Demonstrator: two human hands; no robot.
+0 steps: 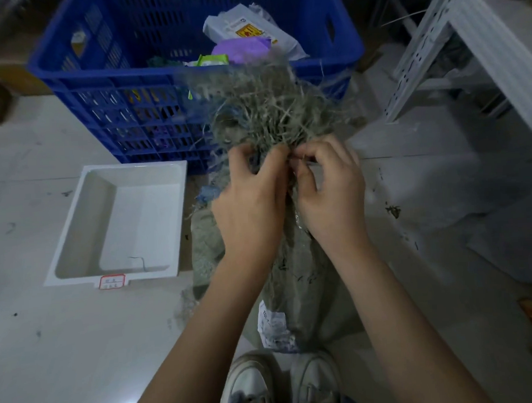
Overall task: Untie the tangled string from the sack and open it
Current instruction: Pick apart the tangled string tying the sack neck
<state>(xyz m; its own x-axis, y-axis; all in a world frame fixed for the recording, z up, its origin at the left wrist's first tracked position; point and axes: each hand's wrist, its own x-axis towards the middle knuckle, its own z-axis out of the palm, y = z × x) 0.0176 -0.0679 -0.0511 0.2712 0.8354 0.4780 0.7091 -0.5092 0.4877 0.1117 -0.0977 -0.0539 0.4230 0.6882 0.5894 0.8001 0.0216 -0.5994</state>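
A grey woven sack (307,290) stands on the floor in front of my feet, with a white label low on its side. Its frayed, bunched top (264,108) fans out above my hands in a mass of loose grey and blue fibres. My left hand (249,202) grips the sack's neck from the left. My right hand (327,193) pinches at the tangled string (290,158) on the neck, fingertips touching those of the left hand. The string itself is mostly hidden by my fingers.
A blue plastic crate (110,95) holding parcels stands behind the sack. A white tray (87,225) lies on the floor at the left. White metal shelving (452,44) is at the right. My white shoes (283,381) sit below the sack.
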